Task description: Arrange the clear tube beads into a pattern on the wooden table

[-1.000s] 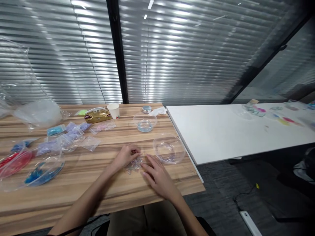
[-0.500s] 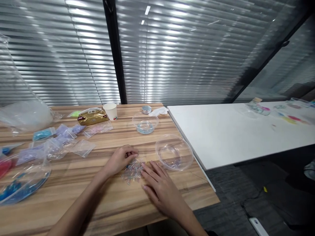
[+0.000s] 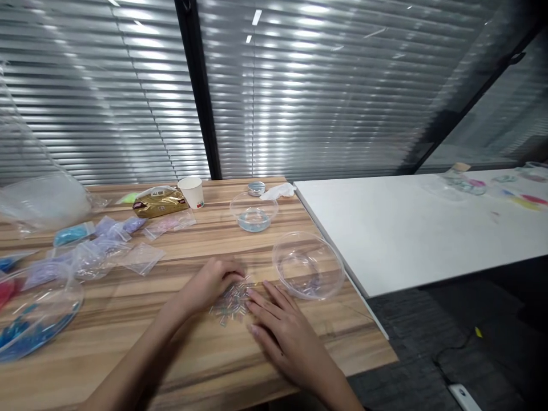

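Observation:
Small clear, tube-shaped pieces (image 3: 232, 304) lie in a loose pile on the wooden table between my hands. My left hand (image 3: 217, 278) rests at the pile's upper left edge, fingers curled and pressed together; whatever they may hold is hidden. My right hand (image 3: 278, 319) lies flat on the tabletop with its fingers stretched out, the fingertips touching the pile's right edge. Just beyond it stands a clear plastic bowl (image 3: 334, 271) with some purplish bits at its bottom. Farther back is a second clear bowl (image 3: 254, 212) with pale blue contents.
Several bags of purple beads (image 3: 100, 251) lie at the left, near a clear bowl (image 3: 71, 319) of blue pieces. A gold tissue pack (image 3: 160, 204), a paper cup (image 3: 192, 193) and a crumpled tissue (image 3: 279, 191) stand at the back. A white table (image 3: 363, 228) adjoins the right edge.
My left hand has shifted slightly right over the pile's upper edge, its fingers closing more. My right hand stays nearly in place. The view has turned a little.

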